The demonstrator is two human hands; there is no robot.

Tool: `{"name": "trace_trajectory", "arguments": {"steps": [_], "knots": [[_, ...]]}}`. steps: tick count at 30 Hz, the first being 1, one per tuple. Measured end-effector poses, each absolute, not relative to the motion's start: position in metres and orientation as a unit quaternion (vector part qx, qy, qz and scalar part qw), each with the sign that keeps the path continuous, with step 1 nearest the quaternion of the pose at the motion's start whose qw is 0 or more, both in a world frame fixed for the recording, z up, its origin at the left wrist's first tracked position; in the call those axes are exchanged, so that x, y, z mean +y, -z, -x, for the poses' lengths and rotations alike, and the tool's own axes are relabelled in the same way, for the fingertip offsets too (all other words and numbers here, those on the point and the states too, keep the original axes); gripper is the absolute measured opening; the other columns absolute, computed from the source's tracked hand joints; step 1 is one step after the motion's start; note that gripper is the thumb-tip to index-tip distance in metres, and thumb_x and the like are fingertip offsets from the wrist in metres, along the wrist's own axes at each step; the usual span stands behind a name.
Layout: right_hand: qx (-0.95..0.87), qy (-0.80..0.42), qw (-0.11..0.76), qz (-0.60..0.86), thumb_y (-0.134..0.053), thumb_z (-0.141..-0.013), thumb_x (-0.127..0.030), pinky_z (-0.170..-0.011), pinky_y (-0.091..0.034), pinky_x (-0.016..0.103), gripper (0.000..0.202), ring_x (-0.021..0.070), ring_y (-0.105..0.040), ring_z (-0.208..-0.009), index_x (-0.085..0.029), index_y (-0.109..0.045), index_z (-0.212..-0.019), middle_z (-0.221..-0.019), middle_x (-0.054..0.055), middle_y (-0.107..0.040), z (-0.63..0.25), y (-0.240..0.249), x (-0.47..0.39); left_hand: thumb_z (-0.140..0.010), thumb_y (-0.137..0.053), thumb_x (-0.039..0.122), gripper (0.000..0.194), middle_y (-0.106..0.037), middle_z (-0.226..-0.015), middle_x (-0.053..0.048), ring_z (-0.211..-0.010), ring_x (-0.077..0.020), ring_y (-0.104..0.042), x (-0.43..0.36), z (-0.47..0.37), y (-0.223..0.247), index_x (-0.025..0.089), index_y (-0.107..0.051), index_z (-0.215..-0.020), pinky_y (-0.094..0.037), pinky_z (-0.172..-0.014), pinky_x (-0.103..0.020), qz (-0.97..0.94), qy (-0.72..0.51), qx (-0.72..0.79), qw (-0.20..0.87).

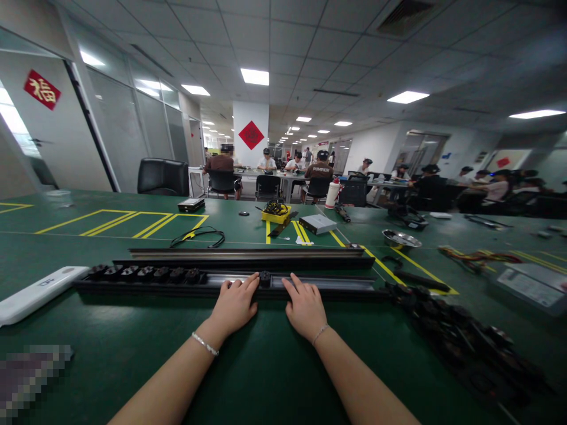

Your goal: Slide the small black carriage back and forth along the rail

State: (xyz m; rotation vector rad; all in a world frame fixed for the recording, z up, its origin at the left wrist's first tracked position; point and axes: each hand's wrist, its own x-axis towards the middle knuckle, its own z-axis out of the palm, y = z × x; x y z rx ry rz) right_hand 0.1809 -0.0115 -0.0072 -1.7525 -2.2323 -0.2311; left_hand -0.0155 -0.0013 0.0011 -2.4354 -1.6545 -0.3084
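A long black channel (328,284) with a bright metal inside lies crosswise in front of me. Several black socket-like modules (162,274) sit in a row at its left end, and a single module (264,278) stands apart near the middle. My left hand (235,304) rests on the channel, its index fingertip at the left side of that single module. On the other side, my right hand (306,304) has its index finger stretched onto the channel, a small gap from the module. Neither hand wraps round anything. Both palms are hidden from above.
Behind the channel lie further long black rails (248,254). A white elongated device (42,293) is at the left, and a heap of black modules (469,342) spreads at the right. Farther back are a metal bowl (401,238), a grey box (318,224) and a yellow tray (275,215). People sit at distant tables.
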Motion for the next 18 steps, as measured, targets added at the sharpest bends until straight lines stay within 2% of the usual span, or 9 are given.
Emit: {"name": "trace_trajectory", "arguments": {"steps": [11,18], "knots": [[-0.779,0.092,0.166,0.597,-0.044,-0.075,-0.022,-0.094,-0.022,0.036,0.055,0.0202,-0.043,-0.106,-0.029,-0.041,-0.129,-0.139,0.002,-0.036,-0.1831,0.0104,-0.0097,-0.073,-0.046,0.029,0.058,-0.036,-0.140,-0.004,-0.103,-0.0246,-0.050,-0.0004,0.0161,0.0010,0.026,-0.035,-0.130,-0.030,-0.088,-0.044,0.820,0.107,-0.554,0.096],[-0.776,0.086,0.150,0.607,-0.044,-0.075,-0.022,-0.095,-0.021,0.035,0.056,0.0200,-0.042,-0.108,-0.030,-0.039,-0.130,-0.140,0.002,-0.034,-0.1819,0.0080,-0.0111,-0.073,-0.046,0.029,0.057,-0.037,-0.140,-0.004,-0.102,-0.0250,-0.050,-0.0013,0.0156,-0.0006,0.027,-0.036,-0.129,-0.031,-0.088,-0.044,0.820,0.102,-0.556,0.092]]}}
